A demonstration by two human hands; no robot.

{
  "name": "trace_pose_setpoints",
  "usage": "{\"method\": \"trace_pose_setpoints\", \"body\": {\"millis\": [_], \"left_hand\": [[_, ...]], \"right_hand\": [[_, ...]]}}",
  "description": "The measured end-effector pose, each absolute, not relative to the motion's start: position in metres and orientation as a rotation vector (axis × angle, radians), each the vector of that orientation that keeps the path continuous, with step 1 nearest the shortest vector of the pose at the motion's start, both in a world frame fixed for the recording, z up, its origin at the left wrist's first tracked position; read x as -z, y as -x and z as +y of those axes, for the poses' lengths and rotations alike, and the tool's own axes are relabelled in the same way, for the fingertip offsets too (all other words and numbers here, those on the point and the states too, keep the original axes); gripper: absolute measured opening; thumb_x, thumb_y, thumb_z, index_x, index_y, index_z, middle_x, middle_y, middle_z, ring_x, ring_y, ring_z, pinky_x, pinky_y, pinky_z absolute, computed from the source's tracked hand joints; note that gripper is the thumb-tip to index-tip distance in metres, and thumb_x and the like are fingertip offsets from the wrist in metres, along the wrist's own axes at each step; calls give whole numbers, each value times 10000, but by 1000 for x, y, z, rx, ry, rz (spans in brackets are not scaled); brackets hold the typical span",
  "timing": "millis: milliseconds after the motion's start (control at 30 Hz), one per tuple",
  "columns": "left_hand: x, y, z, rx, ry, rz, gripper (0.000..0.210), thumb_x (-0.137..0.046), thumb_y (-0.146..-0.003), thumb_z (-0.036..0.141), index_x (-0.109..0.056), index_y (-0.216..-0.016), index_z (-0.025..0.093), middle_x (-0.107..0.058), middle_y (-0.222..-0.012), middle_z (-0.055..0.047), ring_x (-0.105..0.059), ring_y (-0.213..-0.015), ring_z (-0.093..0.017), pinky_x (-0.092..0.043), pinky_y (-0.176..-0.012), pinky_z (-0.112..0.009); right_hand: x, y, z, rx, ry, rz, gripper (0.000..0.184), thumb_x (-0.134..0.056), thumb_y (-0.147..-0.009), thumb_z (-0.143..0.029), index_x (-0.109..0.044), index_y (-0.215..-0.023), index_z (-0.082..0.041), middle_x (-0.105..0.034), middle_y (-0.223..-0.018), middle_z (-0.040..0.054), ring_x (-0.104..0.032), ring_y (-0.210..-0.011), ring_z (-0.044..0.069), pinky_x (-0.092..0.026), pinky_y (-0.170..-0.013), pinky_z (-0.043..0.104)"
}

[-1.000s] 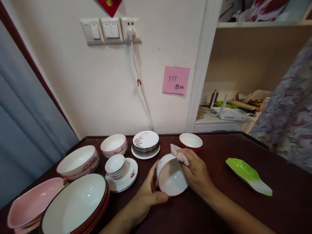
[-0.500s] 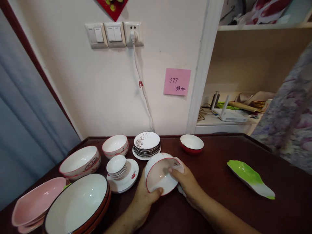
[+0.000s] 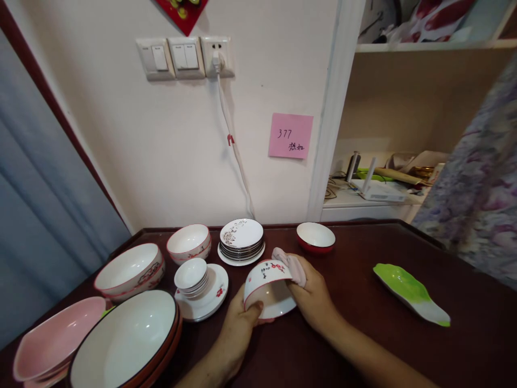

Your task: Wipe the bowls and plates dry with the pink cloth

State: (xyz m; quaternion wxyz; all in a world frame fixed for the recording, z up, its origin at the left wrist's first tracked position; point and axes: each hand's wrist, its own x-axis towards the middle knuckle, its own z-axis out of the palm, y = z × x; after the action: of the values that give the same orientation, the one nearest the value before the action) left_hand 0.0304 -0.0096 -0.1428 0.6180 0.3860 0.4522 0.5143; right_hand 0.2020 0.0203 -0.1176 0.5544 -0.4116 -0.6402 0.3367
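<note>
A white bowl (image 3: pixel 262 278) with a red rim and red flower pattern is held tilted above the table, its opening facing me and downward. My left hand (image 3: pixel 241 323) grips its left edge, thumb over the rim. Against the bowl's upper right outside, my right hand (image 3: pixel 311 288) presses a pale pinkish cloth (image 3: pixel 296 268), fingers closed round it. Just behind stands a stack of small patterned plates (image 3: pixel 242 235). Left of my hands, small white bowls (image 3: pixel 191 275) are stacked on white plates (image 3: pixel 218 307) with red flowers.
Left on the dark table (image 3: pixel 347 345) are a red-rimmed bowl (image 3: pixel 188 242), a larger patterned bowl (image 3: pixel 129 269), big brown-sided bowls (image 3: pixel 125 339) and pink dishes (image 3: pixel 60 339). A red bowl (image 3: pixel 315 237) is at the back; a green leaf-shaped dish (image 3: pixel 412 293) lies right.
The bowl has been turned so its patterned outside faces up. My right hand, with the cloth, has shifted from the inside of the rim to the outer surface.
</note>
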Motion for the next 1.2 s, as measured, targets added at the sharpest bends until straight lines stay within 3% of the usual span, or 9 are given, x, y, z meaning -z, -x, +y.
{"method": "trace_pose_setpoints", "body": {"millis": [233,333,433,500,600,833,933,1067,1200], "left_hand": [[137,-32,-13,-1326,-723,914,477,-689,-781,271,-565,-1233,179,-652,-1235,-125,-617,-1081,-285,-553,-837,-421],[129,-34,-15,-1234,-828,950,491,-715,-760,317,-585,-1206,157,-665,-1205,-145,-615,-1082,-299,-552,-843,-419],[125,-35,-16,-1151,-1003,1065,578,-735,-731,357,-557,-1234,135,-679,-1149,-163,-647,-984,-294,-570,-734,-377],[126,-36,-14,-1127,-1074,1128,607,-737,-721,358,-542,-1244,118,-690,-1088,-164,-657,-909,-281,-570,-661,-355],[133,-35,-11,-1102,-1057,1130,549,-712,-735,310,-560,-1217,96,-697,-1065,-163,-656,-892,-271,-577,-678,-370],[139,-35,-13,-1229,-801,1001,472,-701,-746,235,-599,-1196,137,-705,-1135,-138,-662,-983,-283,-567,-795,-414],[137,-36,-15,-1248,-766,916,425,-725,-740,267,-643,-1141,153,-710,-1137,-131,-658,-1003,-278,-555,-824,-405],[131,-35,-15,-1158,-849,937,380,-698,-771,332,-662,-1080,115,-720,-1051,-151,-671,-930,-267,-559,-796,-392],[128,-32,-11,-1157,-982,1124,541,-709,-747,396,-596,-1190,108,-698,-1003,-145,-655,-812,-231,-573,-646,-348]], "right_hand": [[139,-179,23,-1224,921,-1157,458,-662,-749,-368,-592,-1158,-172,-678,-1161,109,-627,-1057,278,-492,-900,385],[132,-188,28,-1167,991,-1173,408,-651,-732,-340,-624,-1098,-160,-700,-1102,112,-645,-999,287,-505,-857,388],[119,-205,33,-972,1062,-1293,337,-581,-735,-235,-654,-1058,-172,-698,-1099,99,-636,-1014,280,-485,-896,397],[112,-215,33,-800,1047,-1439,368,-546,-731,-161,-659,-1080,-193,-681,-1119,82,-618,-1051,261,-461,-941,388],[107,-218,30,-643,997,-1570,431,-556,-725,-122,-640,-1139,-210,-643,-1171,76,-590,-1103,247,-435,-983,375],[130,-181,23,-1155,953,-1120,436,-660,-737,-342,-595,-1140,-187,-669,-1161,102,-620,-1070,267,-493,-910,379],[138,-170,19,-1329,891,-1053,421,-664,-737,-387,-602,-1102,-188,-705,-1033,83,-664,-931,242,-527,-805,334],[132,-181,23,-1252,988,-1116,411,-662,-717,-349,-618,-1078,-158,-709,-983,90,-660,-864,248,-523,-747,336],[117,-207,33,-1034,1064,-1298,370,-630,-738,-278,-636,-1093,-174,-696,-1087,98,-632,-998,279,-493,-861,389]]}}
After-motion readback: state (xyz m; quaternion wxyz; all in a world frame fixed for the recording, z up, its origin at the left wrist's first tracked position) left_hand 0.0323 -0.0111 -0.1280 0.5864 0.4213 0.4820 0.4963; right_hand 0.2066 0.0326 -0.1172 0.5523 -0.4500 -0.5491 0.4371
